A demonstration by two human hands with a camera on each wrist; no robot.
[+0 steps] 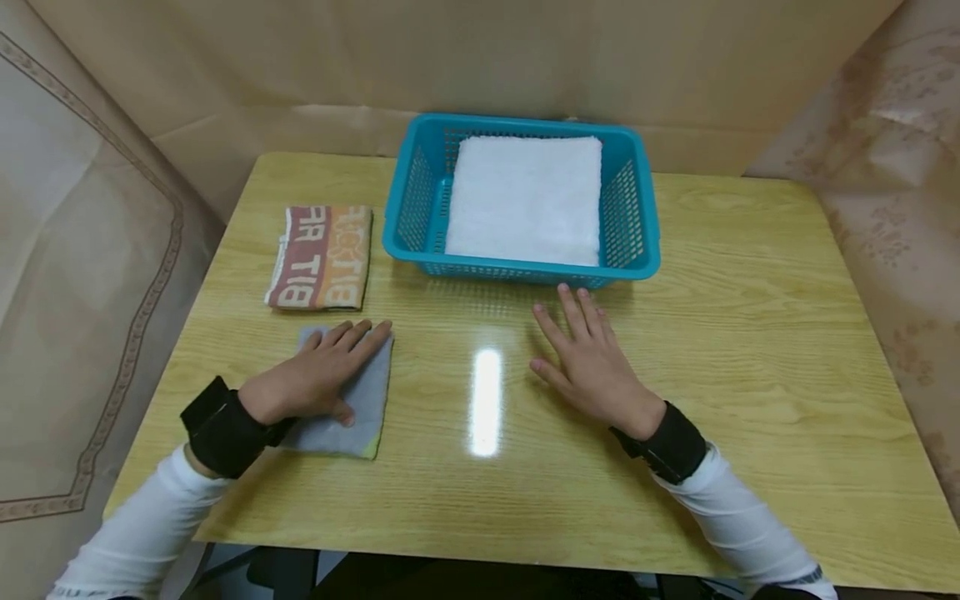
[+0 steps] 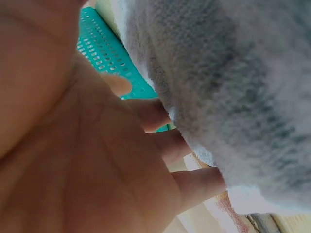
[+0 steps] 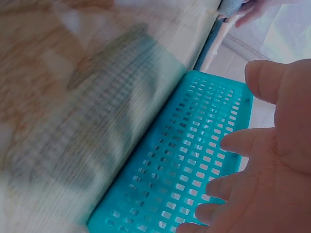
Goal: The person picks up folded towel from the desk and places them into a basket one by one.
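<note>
My left hand [image 1: 318, 379] lies flat over a folded grey towel [image 1: 369, 408] with a greenish corner, its fingers extended towards the back. In the left wrist view the fingertips meet the fuzzy towel surface [image 2: 233, 87]. My right hand [image 1: 592, 367] hovers above the table with fingers spread and nothing held, its fingertips close to the front of a blue perforated basket [image 1: 517, 268]. The right wrist view has those fingers overlapping the basket's side [image 3: 170, 165]. Inside the basket lies a folded white towel [image 1: 525, 200].
Behind the left hand lies a folded red and orange towel [image 1: 321, 258] with pale lettering. All of this stands on a glossy wooden table [image 1: 750, 333]. Draped beige sheeting [image 1: 247, 67] closes off the back and both sides.
</note>
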